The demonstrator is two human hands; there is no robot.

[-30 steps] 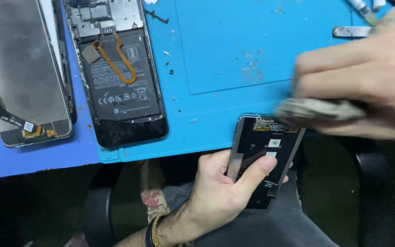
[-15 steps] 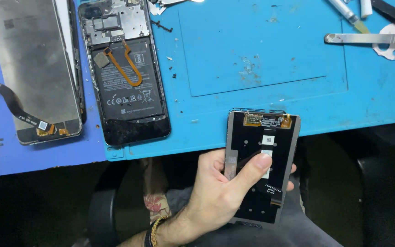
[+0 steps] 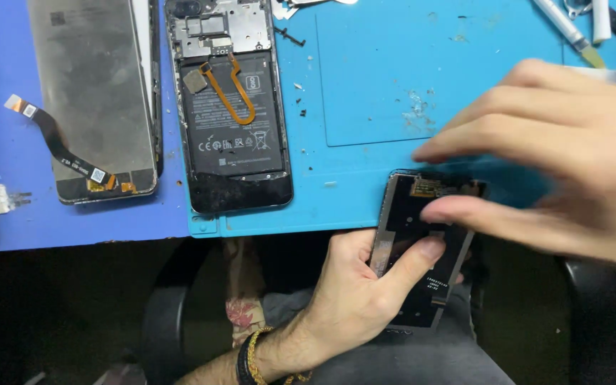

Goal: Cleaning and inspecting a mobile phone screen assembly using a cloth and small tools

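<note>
The left hand (image 3: 351,299) is clamped around a dark phone screen panel (image 3: 422,246), thumb pressed on its back, while the blurred right hand (image 3: 565,153) hovers over the panel's top end with fingers spread and holding nothing I can make out. The panel's long axis runs almost upright in view, its top tilted a little right and reaching over the near edge of the light blue work mat (image 3: 436,78). Further left lie one opened phone (image 3: 231,107), its black battery bearing pale printed markings and an orange flex cable, and one grey back cover (image 3: 94,100) on the darker blue surface.
</note>
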